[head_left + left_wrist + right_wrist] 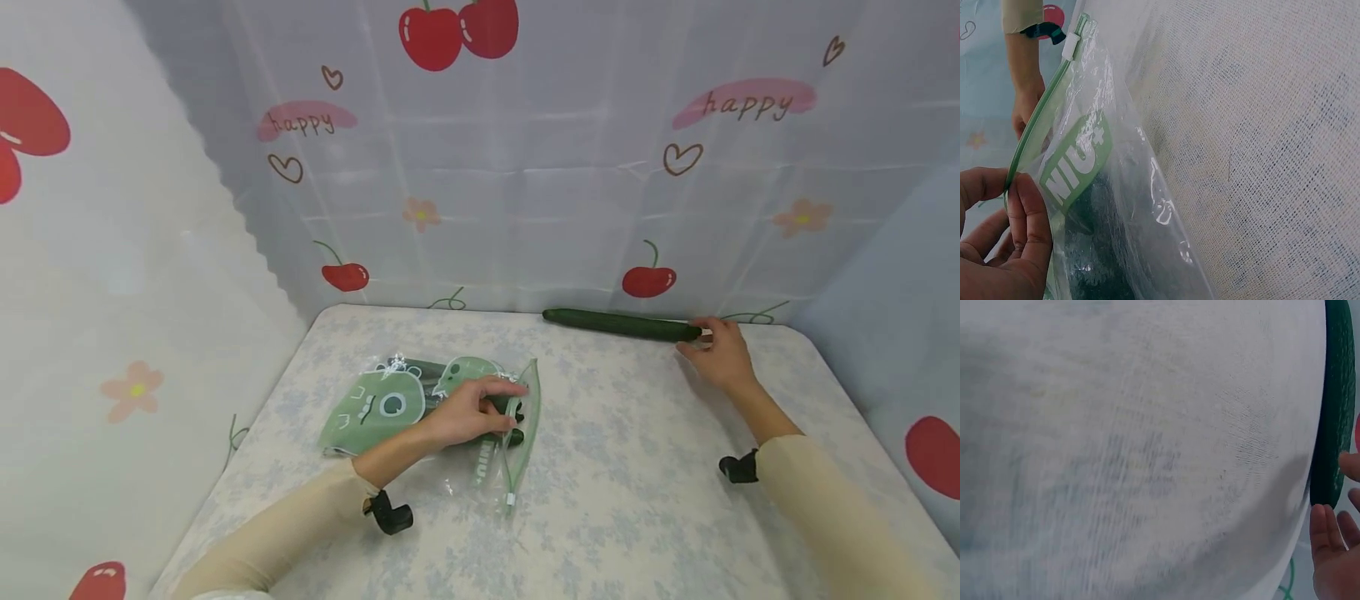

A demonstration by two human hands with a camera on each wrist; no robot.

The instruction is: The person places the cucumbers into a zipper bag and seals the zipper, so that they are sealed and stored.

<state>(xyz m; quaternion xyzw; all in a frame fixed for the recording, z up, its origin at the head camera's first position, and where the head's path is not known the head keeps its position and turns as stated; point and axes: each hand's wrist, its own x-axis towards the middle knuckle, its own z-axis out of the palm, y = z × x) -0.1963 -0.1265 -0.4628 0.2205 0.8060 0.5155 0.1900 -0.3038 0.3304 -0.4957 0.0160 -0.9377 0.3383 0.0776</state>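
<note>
A clear zip bag (522, 467) with green monster prints and a green slider strip lies on the table. Its mouth faces right, and dark green cucumbers (514, 437) show inside. My left hand (468, 410) pinches the bag's green rim between thumb and fingers, as the left wrist view also shows. Along the table's far edge lies one long cucumber (615, 323). At that cucumber's right end is my right hand (723, 354), thumb on the near side and fingers on the far side. In the right wrist view its fairly straight fingers (1322, 531) touch the tip.
The table (600, 500) is covered with a pale blue-patterned cloth. Behind it hangs a curtain (510, 167) printed with cherries, hearts and flowers, close to the far edge. Similar sheets stand left and right. Black wrist cameras (392, 514) are strapped on both wrists.
</note>
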